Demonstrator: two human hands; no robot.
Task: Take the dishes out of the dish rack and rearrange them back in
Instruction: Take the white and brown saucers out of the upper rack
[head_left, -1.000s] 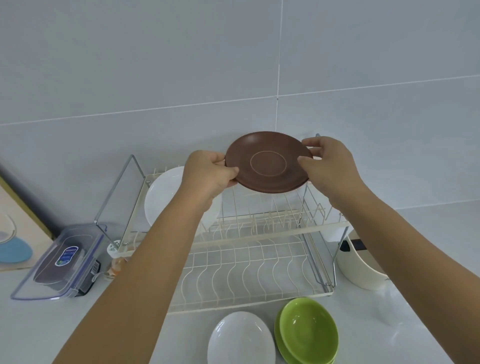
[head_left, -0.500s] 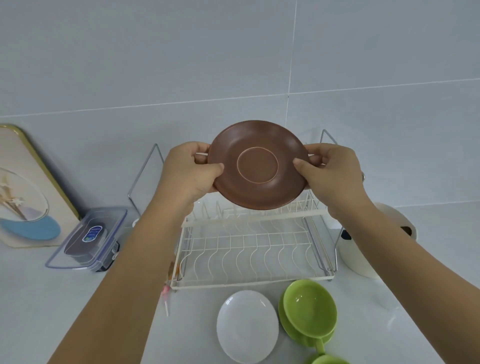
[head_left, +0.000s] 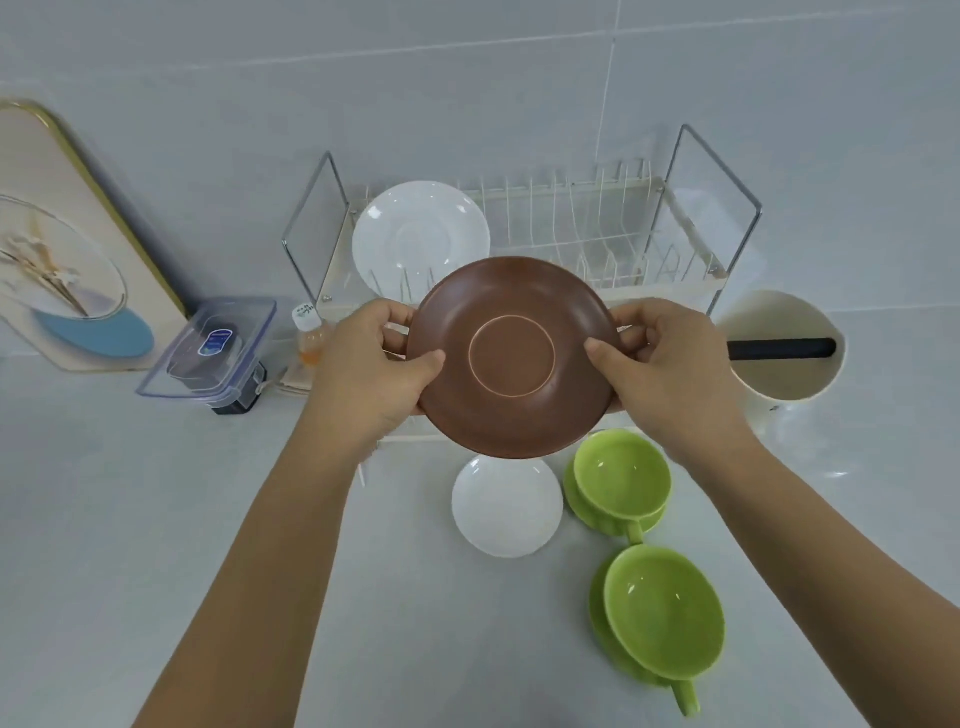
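Note:
I hold a brown plate (head_left: 511, 358) in the air in front of the dish rack (head_left: 623, 228), above the counter. My left hand (head_left: 371, 371) grips its left rim and my right hand (head_left: 670, 369) grips its right rim, thumbs on the face. A white plate (head_left: 421, 234) stands upright in the rack's upper tier at the left. On the counter below lie a small white plate (head_left: 506, 506) and two stacks of green cups on green saucers, one near the rack (head_left: 621, 480) and one closer to me (head_left: 662, 616).
A cream utensil holder (head_left: 789, 384) with a black bar stands right of the rack. Left of the rack are a small bottle (head_left: 310, 332), a clear lidded container (head_left: 208, 353) and a gold-framed board (head_left: 62, 249) leaning on the tiled wall.
Both hands have drawn the brown plate away from the rack's upper tier and lower toward me. The view has tilted down, showing the second green cup stack.

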